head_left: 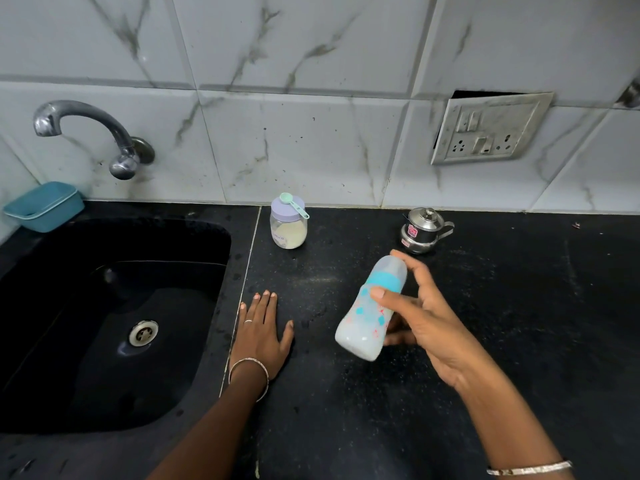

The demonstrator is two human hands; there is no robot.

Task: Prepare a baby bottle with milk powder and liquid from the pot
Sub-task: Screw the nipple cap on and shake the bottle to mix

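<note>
My right hand [420,322] grips a baby bottle [363,327] above the black counter, tilted with its capped teal-ringed top pointing up and away. The bottle holds white milky liquid and looks slightly blurred. My left hand [261,332] rests flat on the counter, fingers straight, just right of the sink's edge. A clear jar of milk powder [288,230] with a lilac lid stands near the wall, a mint scoop [293,203] lying on the lid. A small steel pot [423,231] with its lid on stands to the right of the jar.
A black sink [104,323] with a steel drain fills the left. A tap [86,133] juts from the tiled wall above it, and a teal tub [43,206] sits at the back left corner. A socket plate [488,129] hangs loose on the wall.
</note>
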